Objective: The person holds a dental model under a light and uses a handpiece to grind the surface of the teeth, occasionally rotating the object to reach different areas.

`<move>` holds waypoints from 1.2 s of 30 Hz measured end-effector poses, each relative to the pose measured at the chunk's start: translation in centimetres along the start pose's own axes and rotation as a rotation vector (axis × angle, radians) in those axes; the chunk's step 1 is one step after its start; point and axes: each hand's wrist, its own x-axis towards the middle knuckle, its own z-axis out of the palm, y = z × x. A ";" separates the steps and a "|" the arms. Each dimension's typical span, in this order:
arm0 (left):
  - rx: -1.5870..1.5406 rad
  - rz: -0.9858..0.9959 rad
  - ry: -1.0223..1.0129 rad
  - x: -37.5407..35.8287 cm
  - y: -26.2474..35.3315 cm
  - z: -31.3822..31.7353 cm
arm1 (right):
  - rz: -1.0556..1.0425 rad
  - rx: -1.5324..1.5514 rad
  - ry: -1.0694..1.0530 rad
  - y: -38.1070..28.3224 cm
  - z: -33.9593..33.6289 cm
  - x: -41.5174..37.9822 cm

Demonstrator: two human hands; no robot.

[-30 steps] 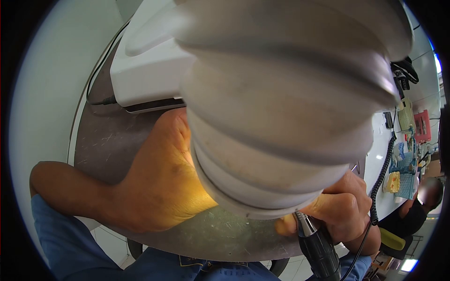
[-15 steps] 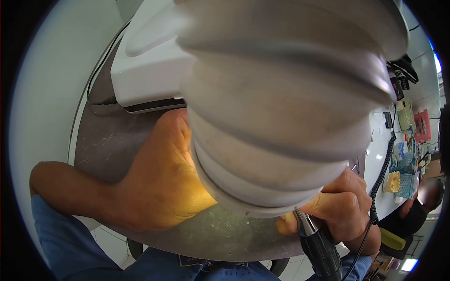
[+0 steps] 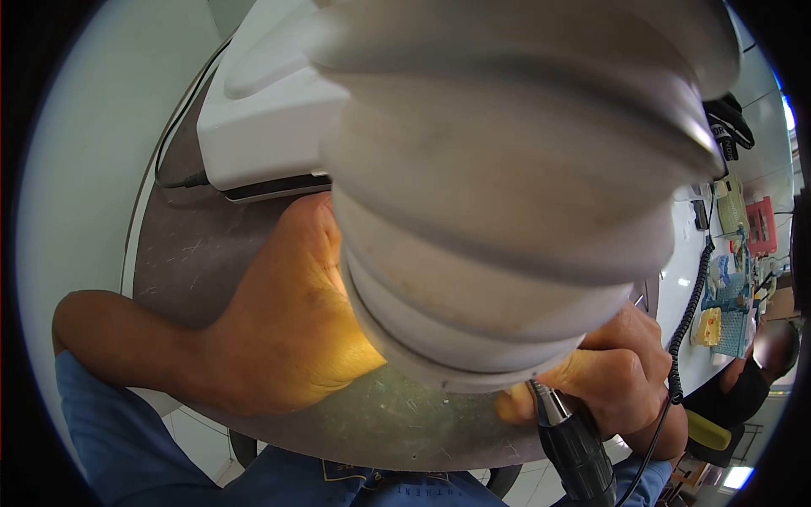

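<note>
By the edge of the counter [image 3: 186,270], our right hand [image 3: 621,380] grips the black handpiece [image 3: 579,452], likely rigid, best held near its metal nose [image 3: 553,407]; what our left hand [image 3: 291,321] holds, we cannot tell.

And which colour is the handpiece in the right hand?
The handpiece is black, with a silvery metal nose; the head view shows it.

A workshop: handpiece [image 3: 578,452], scratched bench [image 3: 190,258], supply baskets [image 3: 731,331].
</note>
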 end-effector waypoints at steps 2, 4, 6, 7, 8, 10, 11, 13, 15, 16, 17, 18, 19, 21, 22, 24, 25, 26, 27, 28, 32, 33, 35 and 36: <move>0.063 0.038 -0.029 0.0 0.0 -0.1 | 0.029 0.007 0.027 -0.2 0.1 0.1; 0.123 0.030 -0.001 0.0 -2.3 0.2 | 0.034 0.018 0.021 -0.2 0.0 0.0; 0.185 0.022 0.032 -0.3 -3.0 0.4 | 0.036 0.032 0.014 -0.2 -0.3 -0.1; 0.176 0.076 0.046 -0.4 -2.6 0.5 | 0.075 0.009 -0.036 -0.5 -0.8 -0.1; 0.166 0.130 0.060 -0.5 -2.2 0.5 | 0.115 -0.015 -0.087 -0.6 -1.0 -0.1; 0.161 0.043 0.028 -0.2 -0.5 0.1 | 0.112 0.003 -0.045 -0.6 -0.6 -0.1; 0.157 -0.044 -0.003 -0.1 0.0 -0.1 | 0.107 0.023 -0.003 -0.5 -0.4 -0.2; 0.062 0.068 0.008 0.0 -2.9 0.4 | 0.086 0.033 0.000 -0.2 -0.2 -0.2; -0.034 0.180 0.017 -0.1 -3.4 0.6 | 0.066 0.043 0.003 -0.1 0.0 -0.3; 0.063 0.183 0.028 -0.3 -2.7 0.7 | 0.066 0.033 0.024 -0.2 0.2 -0.2; 0.161 0.186 0.039 -0.3 -2.3 0.7 | 0.067 0.024 0.046 -0.2 0.3 -0.2; 0.161 0.186 0.038 -0.2 -2.7 0.8 | 0.067 0.024 0.046 -0.2 0.1 -0.2; 0.026 0.187 0.026 0.1 -3.5 0.9 | 0.065 0.010 0.007 -0.2 -0.3 -0.2; -0.109 0.187 0.014 0.2 -3.7 0.9 | 0.062 -0.004 -0.032 -0.3 -0.4 -0.2; -0.116 0.152 0.003 0.0 -3.3 0.8 | 0.070 0.003 -0.018 -0.3 -0.4 -0.2; -0.124 0.117 -0.010 -0.1 -2.7 0.6 | 0.087 0.017 0.011 -0.4 -0.1 -0.2; -0.025 0.071 -0.011 -0.1 -2.5 0.5 | 0.094 0.025 0.024 -0.5 0.0 -0.2; 0.074 0.024 -0.011 -0.2 -2.4 0.4 | 0.102 0.033 0.038 -0.5 0.0 -0.2; 0.074 0.023 -0.011 -0.2 -2.3 0.4 | 0.102 0.034 0.038 -0.4 -0.2 -0.2; 0.026 0.029 -0.015 -0.1 -2.2 0.5 | 0.090 0.021 -0.005 -0.4 -0.5 0.0; -0.022 0.076 0.005 0.0 -2.2 0.6 | 0.111 0.047 -0.027 -0.4 -0.4 -0.4; -0.022 0.077 0.005 0.0 -2.1 0.5 | 0.111 0.046 -0.027 -0.3 -0.4 -0.4; 0.071 0.017 -0.057 -0.1 -1.9 0.1 | 0.055 0.022 -0.020 -0.2 -0.3 -0.2; 0.072 0.018 -0.058 -0.2 -2.1 0.2 | 0.055 0.021 -0.018 -0.1 -0.3 -0.3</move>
